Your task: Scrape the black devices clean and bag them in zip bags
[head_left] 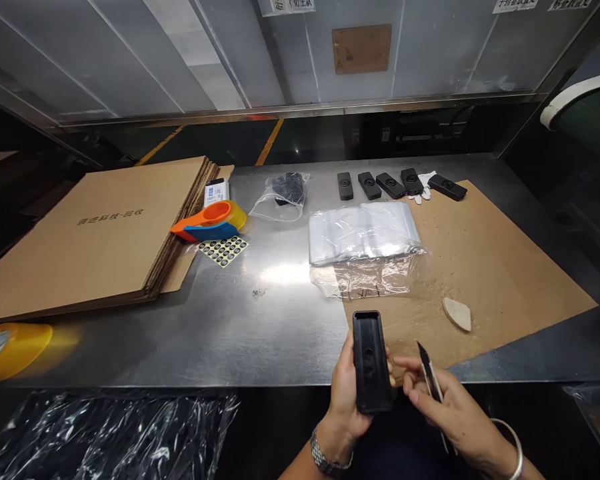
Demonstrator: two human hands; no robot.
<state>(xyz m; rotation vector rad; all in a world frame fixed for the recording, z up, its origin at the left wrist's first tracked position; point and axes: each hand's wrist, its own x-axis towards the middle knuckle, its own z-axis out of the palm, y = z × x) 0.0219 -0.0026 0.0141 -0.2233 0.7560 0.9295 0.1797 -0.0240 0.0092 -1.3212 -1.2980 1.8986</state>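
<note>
My left hand (344, 393) is wrapped round a black rectangular device (371, 360), held upright over the table's front edge with its flat back toward me. My right hand (450, 407) is just to its right, pinching a thin dark pointed tool (429, 371) with the tip aimed up. The tool's tip sits a short way from the device's right side. Several more black devices (395, 185) lie in a row at the back of the steel table (260, 313).
A stack of clear plastic bags (363, 231) lies mid-table on the edge of a brown paper sheet (500, 267). A bagged black item (285, 192), a sticker sheet (223, 250), an orange-blue tape dispenser (210, 221), flat cardboard boxes (95, 233) and a yellow tape roll (10, 348) lie left.
</note>
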